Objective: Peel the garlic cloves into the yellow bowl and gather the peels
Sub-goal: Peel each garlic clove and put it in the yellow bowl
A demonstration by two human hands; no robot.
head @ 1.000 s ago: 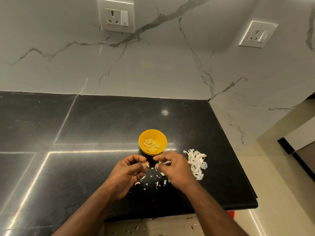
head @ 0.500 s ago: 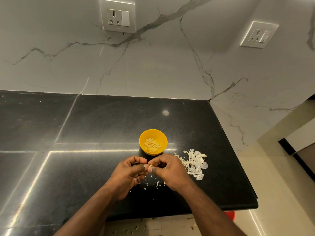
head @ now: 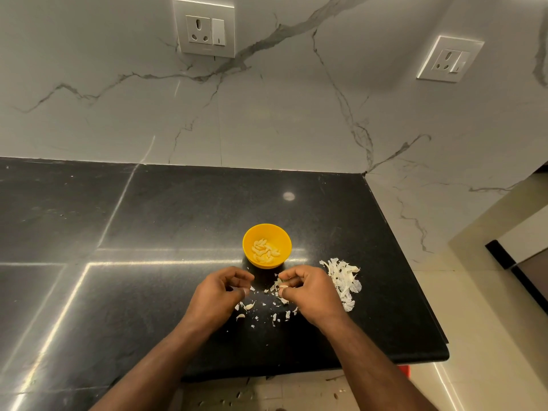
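A small yellow bowl (head: pixel 267 232) stands on the black counter (head: pixel 148 232) and holds several peeled garlic cloves (head: pixel 264 250). Just in front of it, my right hand (head: pixel 311 292) pinches a garlic clove (head: pixel 281 284) with a flap of white peel sticking out toward the left. My left hand (head: pixel 218 295) hovers a short gap to the left. Its fingers are curled, its thumb and forefinger are apart, and nothing shows between them. Small peel scraps (head: pixel 261 312) lie on the counter under and between both hands. A larger heap of peels (head: pixel 344 277) sits right of my right hand.
The counter's front edge (head: pixel 326 366) and right edge (head: pixel 415 277) are close to the peel heap. A marble wall with two switch sockets (head: pixel 204 31) rises behind. Some peel bits lie on the floor (head: pixel 231 398) below the counter.
My hands were joined on the clove half a second ago and have pulled apart. The clove stays with the right hand, and the left hand has moved left.
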